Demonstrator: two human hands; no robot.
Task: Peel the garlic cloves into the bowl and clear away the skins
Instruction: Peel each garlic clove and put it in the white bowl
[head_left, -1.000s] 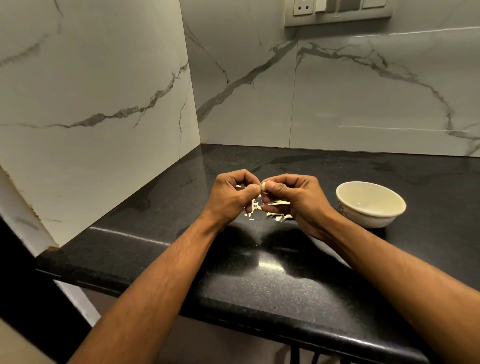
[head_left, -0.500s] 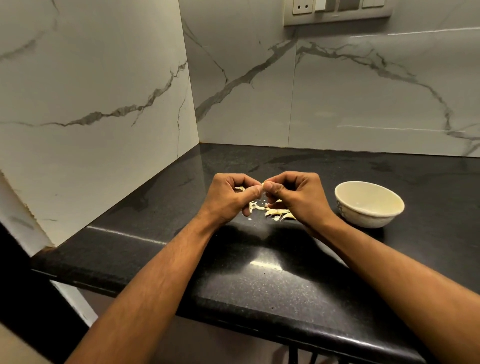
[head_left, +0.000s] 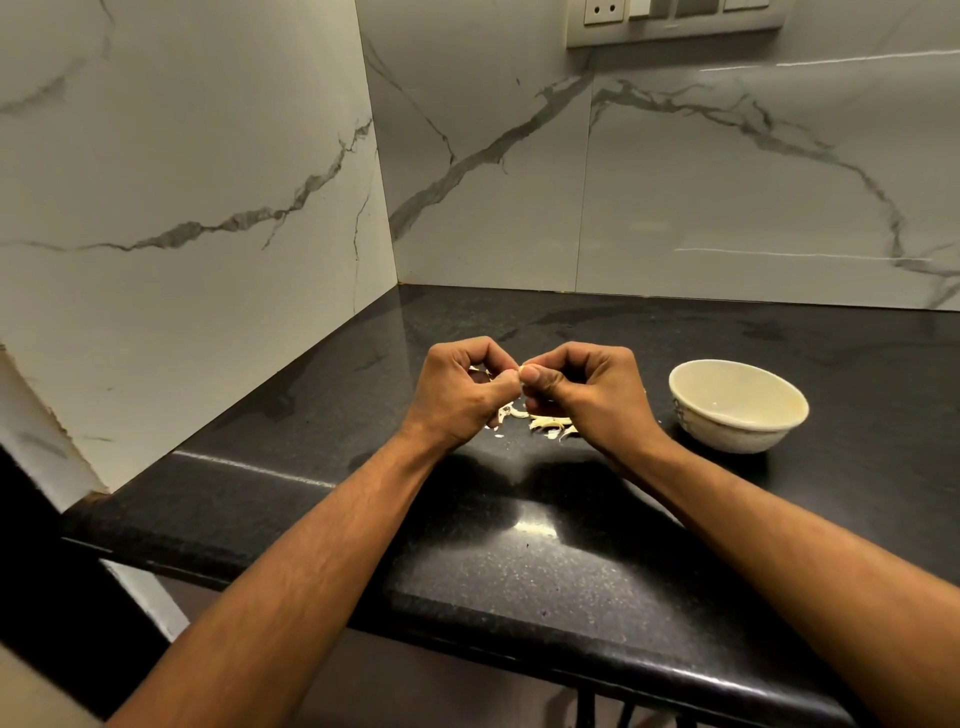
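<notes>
Currently you're mid-peel: your left hand (head_left: 462, 395) and right hand (head_left: 582, 395) are both curling tight on one garlic clove (head_left: 523, 371), pinching it between the thumb tips, raised off the counter (head_left: 519, 545). Loose skins (head_left: 545, 423) are lying just below and between the hands. The bowl (head_left: 737, 405) is sitting beyond your right hand, looking empty. Next move, I'd judge: strip the last skin, then reach right and drop the clove in.
</notes>
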